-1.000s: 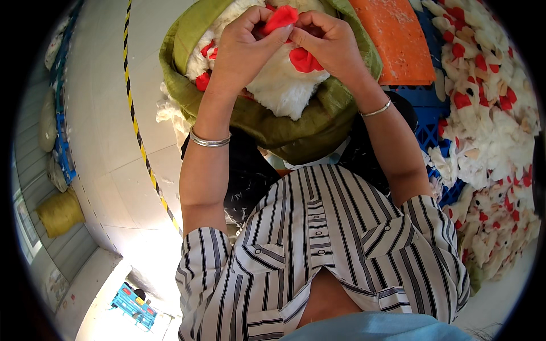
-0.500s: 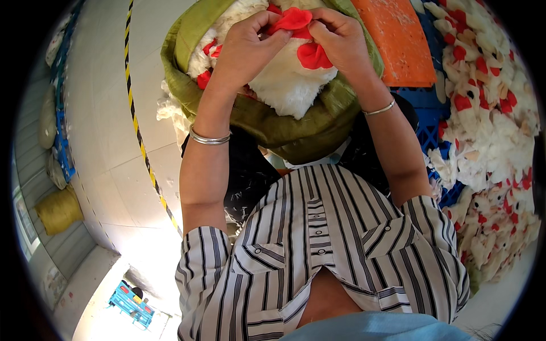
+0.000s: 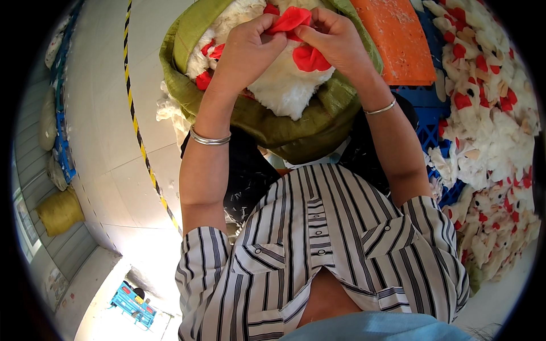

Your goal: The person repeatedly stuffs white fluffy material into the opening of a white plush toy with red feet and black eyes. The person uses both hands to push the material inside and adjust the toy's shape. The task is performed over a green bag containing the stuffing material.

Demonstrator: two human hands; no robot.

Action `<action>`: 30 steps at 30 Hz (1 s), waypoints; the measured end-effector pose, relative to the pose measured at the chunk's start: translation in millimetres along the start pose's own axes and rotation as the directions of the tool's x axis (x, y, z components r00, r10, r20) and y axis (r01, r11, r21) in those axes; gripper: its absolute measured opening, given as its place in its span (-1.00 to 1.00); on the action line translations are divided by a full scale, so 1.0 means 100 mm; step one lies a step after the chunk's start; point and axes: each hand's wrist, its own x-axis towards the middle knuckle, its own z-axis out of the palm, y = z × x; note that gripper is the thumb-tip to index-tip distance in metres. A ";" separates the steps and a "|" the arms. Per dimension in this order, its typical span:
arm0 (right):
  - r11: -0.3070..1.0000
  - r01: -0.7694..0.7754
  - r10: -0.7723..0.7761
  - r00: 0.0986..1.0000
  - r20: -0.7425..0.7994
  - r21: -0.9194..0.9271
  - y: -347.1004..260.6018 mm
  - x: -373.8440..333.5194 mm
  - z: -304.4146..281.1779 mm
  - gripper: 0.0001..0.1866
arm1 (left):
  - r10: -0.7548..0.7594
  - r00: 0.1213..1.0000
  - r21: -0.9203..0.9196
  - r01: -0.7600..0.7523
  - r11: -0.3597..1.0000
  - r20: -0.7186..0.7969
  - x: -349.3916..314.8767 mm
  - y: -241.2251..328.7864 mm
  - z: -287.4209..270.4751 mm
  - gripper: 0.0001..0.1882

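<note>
Red fabric piece sits between the two hands, over the mouth of one olive sack. Leftward from the left hand come the sack's folded rim, then pale floor and one black-and-yellow strip; that hand pinches the fabric's left end, thumb against fingers. One white plush piece lies below both hands. The right hand pinches the right end; rightward are one orange sheet and one heap of white-and-red pieces, too many to count.
</note>
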 end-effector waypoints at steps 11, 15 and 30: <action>0.999 -0.032 0.032 0.981 0.191 -0.004 -0.21 -0.05 0.03 -0.74 | -0.115 0.969 -0.335 0.036 0.941 -0.220 0.02 -0.07 -0.06 -0.87; 1.000 0.017 -0.021 0.987 0.160 0.024 -0.17 -0.05 0.05 -0.73 | 0.001 0.998 -0.430 -0.029 0.903 -0.065 0.02 -0.03 -0.14 -0.92; 0.995 0.048 -0.065 0.979 0.193 0.091 -0.13 -0.06 0.03 -0.84 | -0.013 0.975 -0.432 -0.087 0.898 -0.223 0.03 0.00 -0.12 -0.86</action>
